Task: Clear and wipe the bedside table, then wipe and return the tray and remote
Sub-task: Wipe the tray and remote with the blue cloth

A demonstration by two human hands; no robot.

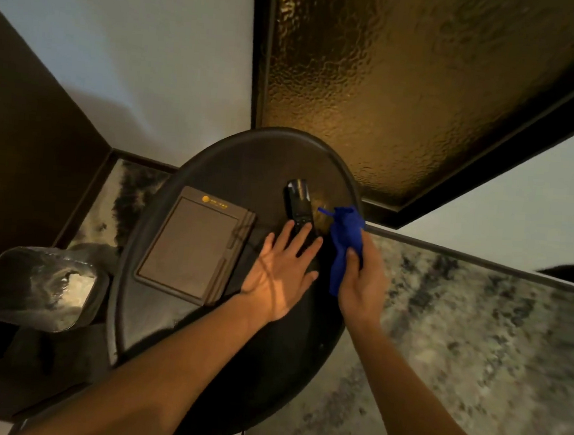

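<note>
A round dark bedside table [241, 165] fills the middle of the view. On its left half lies a flat brown rectangular tray [190, 244] with a small gold mark at its far edge. A black remote [297, 197] lies to the tray's right, pointing away from me. My left hand [279, 271] is flat and spread, palm down, with its fingertips over the remote's near end. My right hand [363, 278] is closed on a bunched blue cloth [344, 239], just right of the remote near the table's right edge.
A bin lined with a clear plastic bag [36, 287] stands low on the left beside the table. A textured amber glass panel in a dark frame [409, 89] rises behind the table. Patterned carpet [475, 335] covers the floor to the right.
</note>
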